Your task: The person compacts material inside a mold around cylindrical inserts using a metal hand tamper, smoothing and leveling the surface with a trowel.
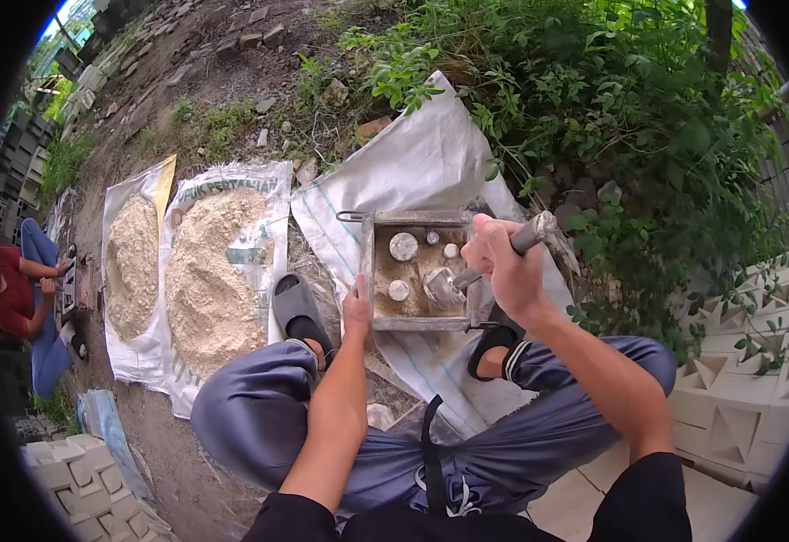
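Note:
A square wooden mould box (367, 262) sits between my feet on a white woven sack (394, 185). Inside it is sandy powder with several pale round plugs (403, 247) of different sizes. My left hand (356, 307) is closed at the box's left wall, gripping its edge; some fingers are hidden. My right hand (506, 266) wraps round the stout handle of a tamper (528, 237). The tamper's whitish, powder-coated head is inside the box, at the lower right, tilted. A metal hook (349, 217) sticks out from the box's upper left corner.
Heaps of pale powder (218, 262) lie on sacks to the left. Green bushes (629, 117) crowd the far right. Pale patterned blocks (738, 388) are stacked at right, others (87, 479) at lower left. Another person (28, 289) sits at the far left.

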